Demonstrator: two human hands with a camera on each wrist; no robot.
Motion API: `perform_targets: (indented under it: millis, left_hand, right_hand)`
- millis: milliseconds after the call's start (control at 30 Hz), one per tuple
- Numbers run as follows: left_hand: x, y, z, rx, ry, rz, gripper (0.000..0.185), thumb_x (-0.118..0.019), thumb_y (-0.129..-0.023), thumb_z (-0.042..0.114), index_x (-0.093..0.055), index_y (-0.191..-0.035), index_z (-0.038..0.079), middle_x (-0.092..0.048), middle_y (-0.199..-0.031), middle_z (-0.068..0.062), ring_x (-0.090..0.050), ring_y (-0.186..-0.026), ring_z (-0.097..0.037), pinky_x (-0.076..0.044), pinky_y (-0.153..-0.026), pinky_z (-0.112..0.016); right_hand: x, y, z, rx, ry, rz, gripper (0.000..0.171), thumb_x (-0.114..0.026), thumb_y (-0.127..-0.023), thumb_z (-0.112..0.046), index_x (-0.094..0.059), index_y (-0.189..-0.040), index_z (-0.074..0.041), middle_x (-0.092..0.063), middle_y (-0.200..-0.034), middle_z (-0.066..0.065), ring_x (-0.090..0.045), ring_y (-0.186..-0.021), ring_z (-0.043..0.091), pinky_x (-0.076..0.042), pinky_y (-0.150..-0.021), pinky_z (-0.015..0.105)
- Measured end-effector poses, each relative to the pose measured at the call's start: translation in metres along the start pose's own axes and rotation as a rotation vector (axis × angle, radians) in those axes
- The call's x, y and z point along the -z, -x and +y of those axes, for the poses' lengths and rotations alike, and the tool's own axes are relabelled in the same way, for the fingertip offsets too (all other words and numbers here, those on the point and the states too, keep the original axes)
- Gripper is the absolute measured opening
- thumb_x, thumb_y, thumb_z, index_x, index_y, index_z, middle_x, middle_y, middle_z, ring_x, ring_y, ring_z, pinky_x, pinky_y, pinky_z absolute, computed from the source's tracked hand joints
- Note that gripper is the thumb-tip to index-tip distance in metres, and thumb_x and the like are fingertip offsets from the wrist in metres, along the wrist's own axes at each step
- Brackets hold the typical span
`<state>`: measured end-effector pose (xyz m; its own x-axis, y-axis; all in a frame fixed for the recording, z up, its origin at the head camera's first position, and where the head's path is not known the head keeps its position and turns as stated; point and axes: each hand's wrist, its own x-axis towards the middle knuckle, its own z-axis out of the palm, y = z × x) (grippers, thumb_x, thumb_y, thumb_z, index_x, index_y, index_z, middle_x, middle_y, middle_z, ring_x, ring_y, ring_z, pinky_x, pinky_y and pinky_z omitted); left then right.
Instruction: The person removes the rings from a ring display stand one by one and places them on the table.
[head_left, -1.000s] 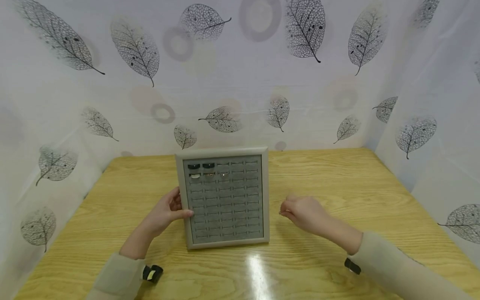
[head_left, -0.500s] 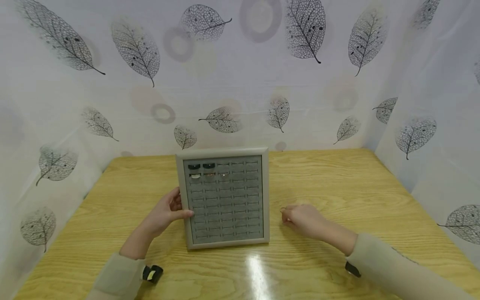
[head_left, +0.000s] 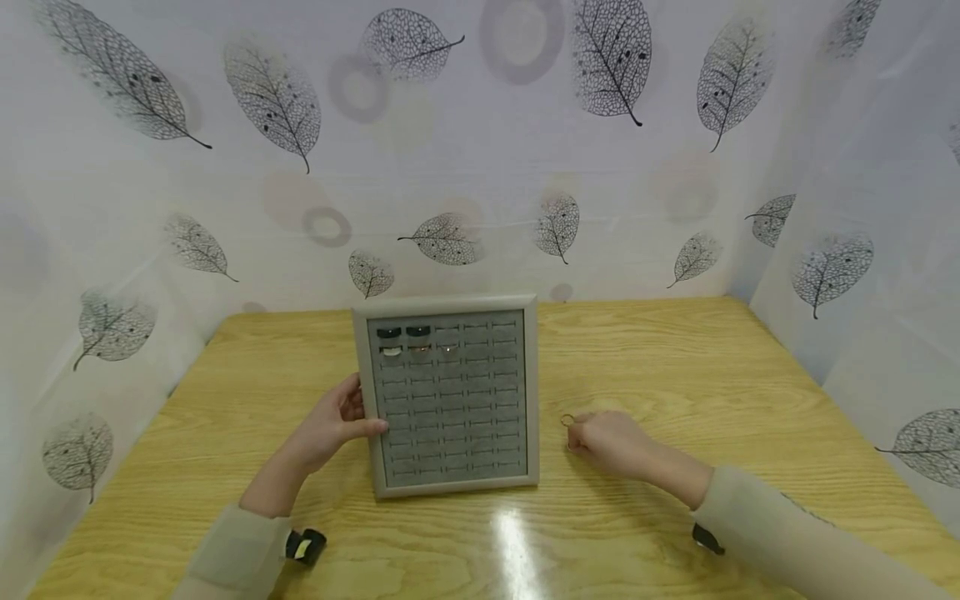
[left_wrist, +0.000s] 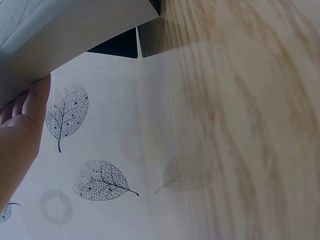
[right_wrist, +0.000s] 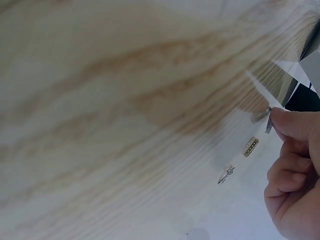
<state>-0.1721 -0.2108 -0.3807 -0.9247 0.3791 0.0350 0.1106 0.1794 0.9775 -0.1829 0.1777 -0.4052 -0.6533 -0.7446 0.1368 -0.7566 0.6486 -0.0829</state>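
A framed ring display (head_left: pixel 531 400) with a grey slotted pad stands near the middle of the table. My left hand (head_left: pixel 327 433) grips its left edge, thumb on the front and fingers behind. Two wide black rings (head_left: pixel 417 332) fill the start of its top row. A white ring (head_left: pixel 392 352), a reddish ring (head_left: pixel 420 348) and a thin silver ring (head_left: pixel 448 348) sit in the row below. Right of the frame, my right hand (head_left: pixel 611 443) pinches a silver ring (right_wrist: pixel 269 124). A gold stone-set ring (right_wrist: pixel 251 147) and another silver ring (right_wrist: pixel 226 174) show beside its fingers.
Wood-grain table (head_left: pixel 675 358) surrounds the display on all sides. White curtains (head_left: pixel 480 142) printed with leaves hang behind it and at both sides. A black wrist strap (head_left: pixel 305 547) shows below the left sleeve.
My right hand has lowered slightly and drawn a little to the right, and a ring loop now shows at its fingertips. The left hand and the display have stayed put.
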Motion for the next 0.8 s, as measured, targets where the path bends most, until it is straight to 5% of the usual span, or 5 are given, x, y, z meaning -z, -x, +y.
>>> perform_targets:
  millis: [200,567,800]
  left_hand:
    - [0.0,0.0,0.001,0.01,-0.001,0.004,0.075,-0.067,-0.077,0.007,-0.022,-0.136,-0.001,-0.047,-0.116,-0.022,-0.053,-0.099,-0.021,-0.045,-0.08,-0.031]
    - [0.0,0.0,0.0,0.003,0.003,0.0,0.076,-0.067,-0.077,0.006,-0.021,-0.137,-0.001,-0.047,-0.116,-0.022,-0.053,-0.099,-0.021,-0.045,-0.079,-0.031]
    - [0.0,0.0,0.0,0.004,0.002,-0.001,0.076,-0.067,-0.078,0.007,-0.02,-0.137,-0.001,-0.047,-0.117,-0.023,-0.052,-0.1,-0.023,-0.045,-0.08,-0.031]
  right_hand:
    - [-0.001,0.0,0.002,0.004,-0.012,0.017,0.019,-0.067,-0.076,-0.006,-0.055,-0.063,-0.014,-0.045,-0.062,-0.009,-0.035,-0.052,0.001,-0.033,-0.046,0.016]
    - [-0.003,0.001,0.004,0.018,-0.023,0.053,0.01,-0.069,-0.074,-0.008,-0.062,-0.068,-0.012,-0.052,-0.065,-0.007,-0.05,-0.056,0.005,-0.042,-0.05,0.019]
    - [0.015,-0.001,0.001,-0.046,-0.054,0.061,0.008,-0.07,-0.074,-0.015,-0.065,-0.076,-0.011,-0.059,-0.075,-0.003,-0.056,-0.061,0.011,-0.043,-0.049,0.022]
